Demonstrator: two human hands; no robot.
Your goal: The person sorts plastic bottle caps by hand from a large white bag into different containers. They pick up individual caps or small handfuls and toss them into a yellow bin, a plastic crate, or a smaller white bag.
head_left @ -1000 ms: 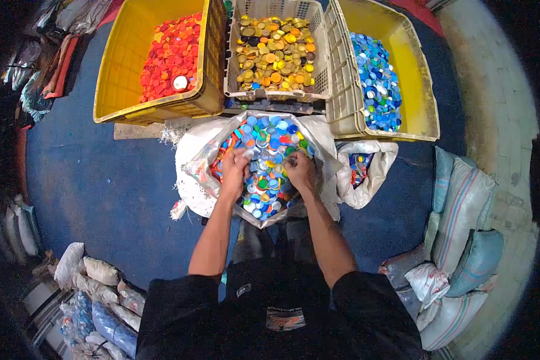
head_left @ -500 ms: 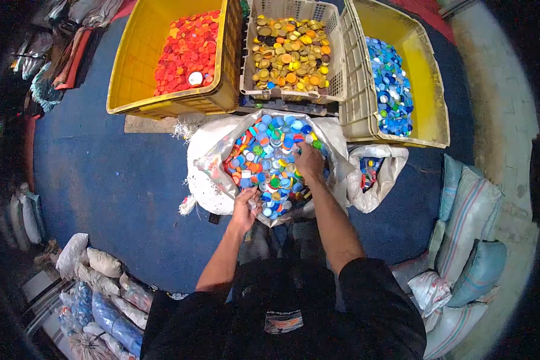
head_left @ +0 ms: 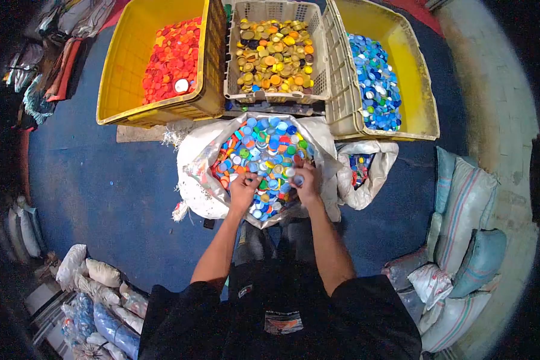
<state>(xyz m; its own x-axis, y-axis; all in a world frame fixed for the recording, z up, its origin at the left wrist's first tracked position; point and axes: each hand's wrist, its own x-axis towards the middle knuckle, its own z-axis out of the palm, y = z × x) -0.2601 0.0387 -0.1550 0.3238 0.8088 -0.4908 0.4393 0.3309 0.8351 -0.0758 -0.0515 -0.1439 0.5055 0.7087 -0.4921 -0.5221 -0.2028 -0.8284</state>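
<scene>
A white sack [head_left: 198, 157] stands wide open in front of me, full of mixed bottle caps [head_left: 267, 157]. Over the left part of the caps is my left hand [head_left: 243, 189], its fingers closed together on something too small to make out. My right hand [head_left: 306, 183] is over the right part, its fingers curled round a pale cap [head_left: 291, 172]. Beyond the sack, red caps [head_left: 173, 60] lie in a yellow crate [head_left: 117, 78], gold and yellow caps [head_left: 275, 57] in a beige crate [head_left: 277, 9], and blue caps [head_left: 375, 81] in another yellow crate [head_left: 411, 60].
A smaller white sack [head_left: 385, 162] with dark and coloured items stands right of the large one. Stuffed sacks [head_left: 465, 210] are piled at the right. More bags [head_left: 111, 321] lie at the lower left, and others [head_left: 63, 69] at the upper left. The floor is blue [head_left: 102, 192].
My right hand has drawn back towards me from the far side of the caps. My left hand has moved up and inward over them. The whole view has shifted slightly.
</scene>
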